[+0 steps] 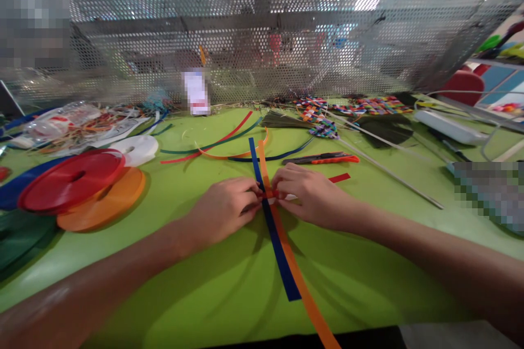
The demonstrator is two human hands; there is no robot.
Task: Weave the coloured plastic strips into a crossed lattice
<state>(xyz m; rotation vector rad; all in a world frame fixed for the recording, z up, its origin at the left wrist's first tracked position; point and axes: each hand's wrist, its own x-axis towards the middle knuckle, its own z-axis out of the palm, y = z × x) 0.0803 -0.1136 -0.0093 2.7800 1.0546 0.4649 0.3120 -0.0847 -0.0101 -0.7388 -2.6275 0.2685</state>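
Strips point(267, 195) lie between your two hands near the middle of the table point(180, 294): you have one blue strip point(281, 253) and one orange strip point(291, 253) running lengthwise side by side, with red and white crossing them at your fingertips. Your left hand point(231, 204) and right hand point(305, 193) are each pinched on them at that crossing, fingertips nearly meeting; which strip each finger grips is hidden from you. One red end point(340, 178) shows past your right hand, but the hand covers whatever joins it to the crossing. The orange strip's near end is cut off by the bottom edge.

Beyond your hands you have four loose strips, curved and overlapping: red point(180, 159), green point(184, 151), orange point(210, 156) and dark blue point(282, 157). One cutter point(335, 158) lies just past your right hand. To your left sit five rolls, red point(49, 191), orange point(118, 202), white point(141, 150), blue point(12, 180) and green point(28, 237); the blue and green run out of view. You cannot count the woven pieces point(323, 125) at the back, as they overlap, and two patches, one upright, one at right, are pixelated.
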